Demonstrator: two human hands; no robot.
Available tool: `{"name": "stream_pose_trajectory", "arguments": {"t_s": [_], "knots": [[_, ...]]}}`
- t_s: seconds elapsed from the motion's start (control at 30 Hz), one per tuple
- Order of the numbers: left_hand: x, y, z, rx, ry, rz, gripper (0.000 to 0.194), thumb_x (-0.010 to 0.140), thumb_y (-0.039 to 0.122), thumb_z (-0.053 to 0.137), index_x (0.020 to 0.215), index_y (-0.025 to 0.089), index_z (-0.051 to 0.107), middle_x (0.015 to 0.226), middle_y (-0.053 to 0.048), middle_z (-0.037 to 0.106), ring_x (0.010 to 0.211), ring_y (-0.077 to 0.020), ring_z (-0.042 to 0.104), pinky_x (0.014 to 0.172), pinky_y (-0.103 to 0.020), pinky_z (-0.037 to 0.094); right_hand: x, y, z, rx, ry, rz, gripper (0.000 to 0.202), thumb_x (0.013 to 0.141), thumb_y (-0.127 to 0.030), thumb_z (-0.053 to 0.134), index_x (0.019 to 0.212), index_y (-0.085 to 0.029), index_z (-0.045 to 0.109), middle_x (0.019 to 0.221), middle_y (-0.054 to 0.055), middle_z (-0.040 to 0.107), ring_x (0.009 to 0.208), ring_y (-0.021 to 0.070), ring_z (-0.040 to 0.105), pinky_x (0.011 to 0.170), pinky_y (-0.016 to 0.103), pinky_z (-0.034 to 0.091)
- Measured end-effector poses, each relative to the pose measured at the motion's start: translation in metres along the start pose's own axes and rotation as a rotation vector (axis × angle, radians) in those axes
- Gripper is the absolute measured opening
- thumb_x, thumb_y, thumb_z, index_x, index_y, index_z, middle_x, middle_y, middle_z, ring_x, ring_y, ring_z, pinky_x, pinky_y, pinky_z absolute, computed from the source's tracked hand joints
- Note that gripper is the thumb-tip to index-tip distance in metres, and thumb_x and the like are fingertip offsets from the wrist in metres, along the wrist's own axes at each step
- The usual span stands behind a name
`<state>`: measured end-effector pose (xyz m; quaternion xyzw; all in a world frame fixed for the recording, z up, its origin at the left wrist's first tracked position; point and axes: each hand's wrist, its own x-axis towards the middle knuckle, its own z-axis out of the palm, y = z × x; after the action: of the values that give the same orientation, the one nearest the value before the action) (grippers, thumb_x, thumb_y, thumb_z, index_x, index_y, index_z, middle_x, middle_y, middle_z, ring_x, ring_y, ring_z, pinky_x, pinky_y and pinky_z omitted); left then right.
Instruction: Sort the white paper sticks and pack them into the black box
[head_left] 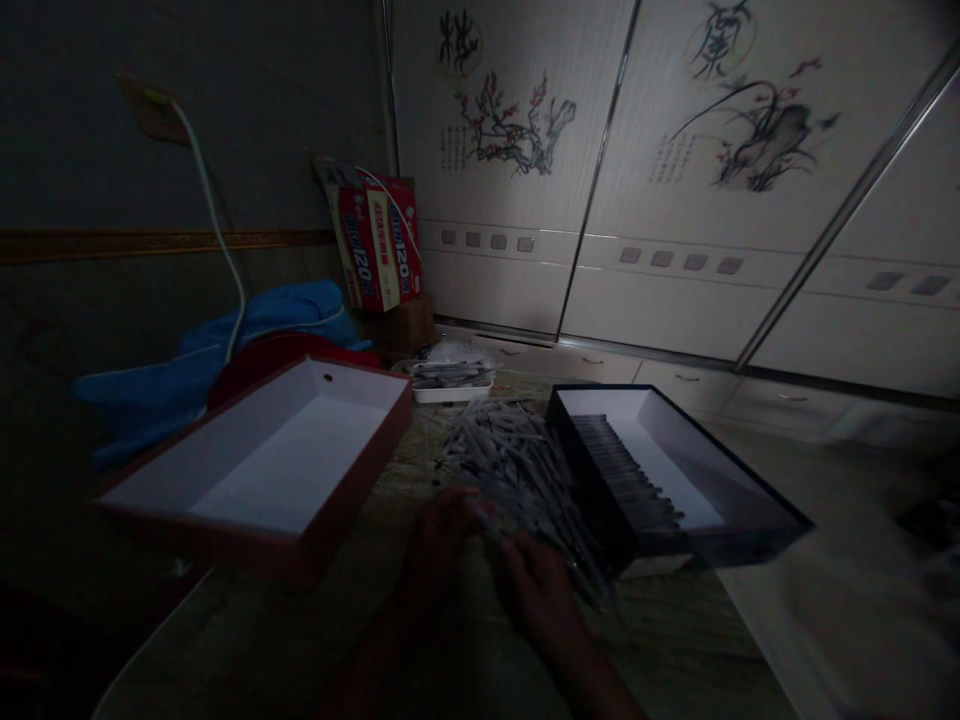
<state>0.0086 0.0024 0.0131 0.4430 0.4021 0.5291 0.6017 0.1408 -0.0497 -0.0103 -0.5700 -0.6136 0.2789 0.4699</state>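
Observation:
My left hand (441, 522) and my right hand (538, 585) are close together over the near middle of the table, fingers closed. A slim, pale pen (486, 516) runs between their fingertips; the dim light blurs its details. Just beyond my hands lies a loose pile of pale, clear-barrelled pens (499, 440), spreading toward the right. Beside the pile stands a dark open box (739, 485) with a white inside, where a row of pens (630, 475) lies side by side along its left part.
At the left sits a reddish-brown open box (352, 490) with a bare white inside. A white tray (454, 392) of pens stands at the back. Blue cloth (277, 310), a red-and-white carton (379, 245) and a white cable (214, 210) are behind, before sliding cabinet doors (495, 270).

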Motion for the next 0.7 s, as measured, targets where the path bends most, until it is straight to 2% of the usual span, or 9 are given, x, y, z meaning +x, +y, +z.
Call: {"name": "stream_pose_trajectory", "arguments": {"t_s": [0.13, 0.23, 0.3, 0.37, 0.43, 0.53, 0.6, 0.63, 0.7], "knots": [[0.002, 0.004, -0.001, -0.021, -0.012, -0.006, 0.046, 0.070, 0.037, 0.061, 0.111, 0.016, 0.056, 0.101, -0.009, 0.069, 0.093, -0.0233, 0.062, 0.080, -0.035, 0.049, 0.004, -0.003, -0.010, 0.016, 0.030, 0.021, 0.035, 0.085, -0.039, 0.038, 0.072, -0.016, 0.061, 0.066, 0.002, 0.060, 0.063, 0.0153, 0.055, 0.055, 0.022, 0.042], [0.003, 0.002, -0.006, 0.037, 0.043, 0.027, 0.044, 0.074, 0.041, 0.056, 0.110, 0.015, 0.057, 0.096, -0.009, 0.070, 0.089, -0.0220, 0.063, 0.075, -0.032, 0.050, 0.006, -0.014, -0.027, 0.073, 0.067, 0.049, 0.033, 0.084, -0.037, 0.038, 0.076, -0.017, 0.063, 0.074, 0.004, 0.065, 0.072, 0.0185, 0.059, 0.064, 0.026, 0.046], [0.004, -0.002, -0.010, 0.097, 0.119, 0.039, 0.041, 0.075, 0.043, 0.054, 0.105, 0.016, 0.060, 0.087, -0.007, 0.071, 0.081, -0.0203, 0.064, 0.069, -0.029, 0.050, 0.008, -0.026, -0.048, 0.104, 0.107, 0.055, 0.034, 0.084, -0.039, 0.038, 0.080, -0.017, 0.064, 0.076, 0.005, 0.065, 0.072, 0.0191, 0.059, 0.064, 0.026, 0.047], [0.005, -0.006, -0.014, 0.150, 0.202, 0.057, 0.039, 0.074, 0.046, 0.055, 0.099, 0.016, 0.062, 0.078, -0.005, 0.071, 0.070, -0.0183, 0.064, 0.061, -0.026, 0.049, 0.012, -0.036, -0.079, 0.091, 0.167, 0.052, 0.034, 0.085, -0.041, 0.039, 0.091, -0.017, 0.063, 0.075, 0.004, 0.064, 0.067, 0.0178, 0.059, 0.058, 0.025, 0.046], [0.006, -0.007, -0.016, 0.184, 0.256, 0.066, 0.040, 0.072, 0.048, 0.056, 0.094, 0.015, 0.063, 0.069, -0.002, 0.068, 0.060, -0.0167, 0.061, 0.054, -0.025, 0.047, 0.020, -0.038, -0.118, 0.023, 0.187, 0.020, 0.035, 0.085, -0.042, 0.039, 0.100, -0.018, 0.060, 0.070, 0.003, 0.062, 0.062, 0.0165, 0.058, 0.056, 0.024, 0.045], [0.007, -0.005, -0.016, 0.223, 0.309, 0.083, 0.042, 0.070, 0.050, 0.056, 0.091, 0.015, 0.064, 0.062, -0.001, 0.065, 0.054, -0.0158, 0.057, 0.049, -0.024, 0.044, 0.039, -0.019, -0.182, -0.218, 0.286, -0.118, 0.030, 0.079, -0.041, 0.048, 0.093, -0.018, 0.062, 0.087, 0.007, 0.063, 0.081, 0.0192, 0.058, 0.073, 0.030, 0.045], [0.008, -0.004, -0.015, 0.255, 0.328, 0.091, 0.043, 0.069, 0.051, 0.056, 0.089, 0.014, 0.064, 0.061, -0.001, 0.064, 0.055, -0.0164, 0.057, 0.050, -0.025, 0.044, 0.053, 0.002, -0.218, -0.422, 0.309, -0.157, 0.030, 0.076, -0.039, 0.050, 0.090, -0.017, 0.064, 0.091, 0.009, 0.062, 0.085, 0.0204, 0.058, 0.077, 0.031, 0.044], [0.008, -0.004, -0.015, 0.274, 0.333, 0.095, 0.043, 0.069, 0.052, 0.055, 0.089, 0.014, 0.065, 0.062, -0.001, 0.064, 0.056, -0.0168, 0.057, 0.051, -0.025, 0.044, 0.059, 0.013, -0.232, -0.533, 0.269, -0.146, 0.028, 0.076, -0.037, 0.049, 0.088, -0.017, 0.065, 0.088, 0.009, 0.063, 0.082, 0.0202, 0.059, 0.076, 0.031, 0.044], [0.009, -0.006, -0.016, 0.306, 0.330, 0.105, 0.044, 0.070, 0.052, 0.054, 0.088, 0.014, 0.065, 0.063, -0.002, 0.064, 0.059, -0.0176, 0.057, 0.053, -0.025, 0.044, 0.069, 0.028, -0.249, -0.754, 0.080, -0.107, 0.024, 0.076, -0.029, 0.047, 0.084, -0.019, 0.068, 0.086, 0.008, 0.065, 0.078, 0.0182, 0.060, 0.073, 0.027, 0.045]]}}
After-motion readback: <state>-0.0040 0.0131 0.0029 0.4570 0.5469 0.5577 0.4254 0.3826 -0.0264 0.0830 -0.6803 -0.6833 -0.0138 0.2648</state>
